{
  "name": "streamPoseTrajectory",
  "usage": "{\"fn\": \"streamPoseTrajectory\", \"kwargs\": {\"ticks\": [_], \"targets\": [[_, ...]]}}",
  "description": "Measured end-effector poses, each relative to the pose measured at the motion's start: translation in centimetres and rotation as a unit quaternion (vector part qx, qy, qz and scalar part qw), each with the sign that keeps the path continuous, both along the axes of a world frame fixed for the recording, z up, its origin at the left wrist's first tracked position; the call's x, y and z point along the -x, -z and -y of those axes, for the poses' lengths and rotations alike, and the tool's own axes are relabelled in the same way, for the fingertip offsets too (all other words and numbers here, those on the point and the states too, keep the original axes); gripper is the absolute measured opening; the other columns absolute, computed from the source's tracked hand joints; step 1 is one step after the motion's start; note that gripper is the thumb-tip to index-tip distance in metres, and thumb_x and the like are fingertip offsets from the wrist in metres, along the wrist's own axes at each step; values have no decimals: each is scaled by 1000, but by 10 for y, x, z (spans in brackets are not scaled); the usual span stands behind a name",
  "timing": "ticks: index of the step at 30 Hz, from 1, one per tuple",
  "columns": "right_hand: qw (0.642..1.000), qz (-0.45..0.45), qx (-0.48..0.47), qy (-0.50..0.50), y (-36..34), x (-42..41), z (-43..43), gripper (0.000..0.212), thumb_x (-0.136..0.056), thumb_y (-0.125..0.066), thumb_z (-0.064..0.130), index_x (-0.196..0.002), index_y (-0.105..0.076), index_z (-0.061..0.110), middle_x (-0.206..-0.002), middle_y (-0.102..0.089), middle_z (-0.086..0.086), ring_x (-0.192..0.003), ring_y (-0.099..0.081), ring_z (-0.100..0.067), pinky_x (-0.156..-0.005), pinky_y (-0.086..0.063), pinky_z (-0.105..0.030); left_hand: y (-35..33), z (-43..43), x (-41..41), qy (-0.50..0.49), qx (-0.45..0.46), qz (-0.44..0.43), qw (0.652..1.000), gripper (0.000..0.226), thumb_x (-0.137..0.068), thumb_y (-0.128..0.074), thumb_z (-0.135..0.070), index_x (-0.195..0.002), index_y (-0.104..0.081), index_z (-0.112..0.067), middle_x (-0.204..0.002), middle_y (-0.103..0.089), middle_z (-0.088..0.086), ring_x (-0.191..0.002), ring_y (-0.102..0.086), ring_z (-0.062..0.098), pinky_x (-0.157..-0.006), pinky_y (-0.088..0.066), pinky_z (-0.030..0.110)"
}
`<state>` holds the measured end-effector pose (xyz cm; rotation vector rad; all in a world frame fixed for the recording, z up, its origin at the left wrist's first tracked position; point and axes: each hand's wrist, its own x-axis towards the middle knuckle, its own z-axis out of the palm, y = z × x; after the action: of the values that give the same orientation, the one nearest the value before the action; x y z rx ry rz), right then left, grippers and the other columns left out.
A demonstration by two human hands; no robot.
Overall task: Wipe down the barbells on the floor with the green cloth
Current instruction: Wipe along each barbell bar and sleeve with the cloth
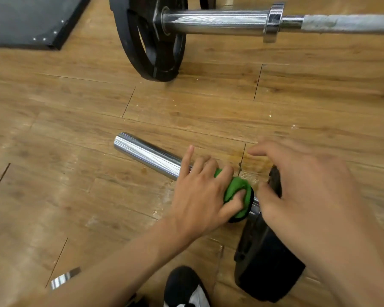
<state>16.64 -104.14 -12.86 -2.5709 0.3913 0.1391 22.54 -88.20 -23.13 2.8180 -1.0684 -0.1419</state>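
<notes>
Bunching round the inner end of the near barbell's chrome sleeve (146, 154), the green cloth (236, 191) sits a little toward 5 o'clock from the middle of the view, pressed up against the dark collar. The left grip (200, 196) has it: thumb and fingers curl over the cloth and the sleeve, with the forefinger lifted straight toward 12 o'clock. The right grip (308, 191) holds nothing; its fingers are spread and blurred above the black plate (266, 262) at 4 o'clock, and I cannot tell whether the thumb touches the bar. The task looks to be in its early or middle part. The bare sleeve running out to 10 o'clock shines, but whether it has been wiped cannot be read from the shine. The second barbell (220, 22), at 12 o'clock with its own plate (151, 41) standing on the wooden floor (75, 107), has a dull, chalky shaft and probably awaits wiping. A chrome end (64, 279) shows at 7 o'clock, a shoe (182, 284) at 6 o'clock and a dark mat (27, 21) at 10 o'clock.
</notes>
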Motion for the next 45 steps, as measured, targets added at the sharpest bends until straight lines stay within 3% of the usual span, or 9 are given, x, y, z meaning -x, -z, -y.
{"fn": "streamPoseTrajectory", "kwargs": {"ticks": [2, 8, 12, 17, 22, 29, 34, 40, 45], "targets": [[1000, -26, 13, 5, 0, 2, 2, 58, -73, -78, 9, -128, -68, 26, -148, -57, 0, -146, -44, -19, -127, -20, -45, -1, -10, -12, 5, -13, 2, 1000, 45, -93, -44, -58, -97, -65, -19, -91, -66, 6, -116, -63, 30, -126, -17, 59], [988, -148, 7, -50, -9, 5, -1, 73, -88, -35, 35, -160, -28, 33, -170, -18, 2, -159, 0, -17, -124, 14, -34, -3, -77, -60, -126, -24, 16, 992, 49, -94, -40, -55, -105, -67, -17, -105, -65, 5, -129, -53, 35, -127, -8, 61], [977, -182, 76, -84, -14, 6, -13, 86, -78, -17, 44, -163, -17, 31, -170, -14, -4, -159, 3, -23, -126, 13, -41, -9, -52, -40, -114, -11, -19, 993, 44, -93, -43, -52, -98, -67, -16, -101, -67, 6, -119, -58, 32, -127, -14, 56], [997, -60, 21, -38, -3, 10, -7, 74, -95, -54, 39, -162, -22, 36, -169, -25, 7, -157, -11, -13, -123, 5, -27, -5, 10, 28, 33, 29, -75, 996, 46, -98, -36, -51, -113, -66, -19, -101, -59, 0, -106, -56, 23, -125, -23, 53], [997, 4, -74, 5, 9, 22, 10, 96, -89, -70, 30, -164, -11, 45, -154, -42, 14, -132, -46, -12, -108, -39, -34, -5, -4, 14, 54, -8, -59, 997, 51, -100, -35, -58, -114, -66, -21, -105, -62, 0, -106, -60, 23, -124, -24, 54], [999, 34, -22, -6, 17, 35, -11, 62, -82, -67, 44, -142, -55, 30, -152, -46, 0, -136, -36, -18, -107, -23, -35, -11, -26, 6, -2, -41, -13, 999, 44, -95, -39, -59, -92, -62, -22, -87, -61, -4, -97, -61, 22, -124, -23, 58], [1000, 1, -17, 25, 15, 36, -27, 88, -79, -75, 21, -156, -35, 36, -158, -40, -1, -143, -32, -21, -115, -10, -36, -20, -9, -2, -28, -87, -82, 992, 48, -88, -21, -61, -71, -48, -24, -70, -56, -6, -72, -55, 16, -124, -23, 48], [999, -22, -3, 26, 10, 31, -30, 84, -78, -72, 17, -153, -42, 38, -162, -38, 1, -147, -30, -20, -123, -10, -39, -8, -9, 20, 54, -23, -51, 997, 42, -93, -37, -50, -86, -63, -17, -76, -59, 3, -78, -55, 28, -92, -44, 46], [997, -6, -57, 45, 9, 29, -20, 77, -80, -73, 14, -151, -48, 34, -158, -41, 3, -143, -26, -17, -122, -20, -40, -11, -72, -13, -3, -4, -44, 999, 52, -88, -46, -46, -125, -64, -14, -127, -56, 10, -114, -49, 31, -98, -33, 42]]}}
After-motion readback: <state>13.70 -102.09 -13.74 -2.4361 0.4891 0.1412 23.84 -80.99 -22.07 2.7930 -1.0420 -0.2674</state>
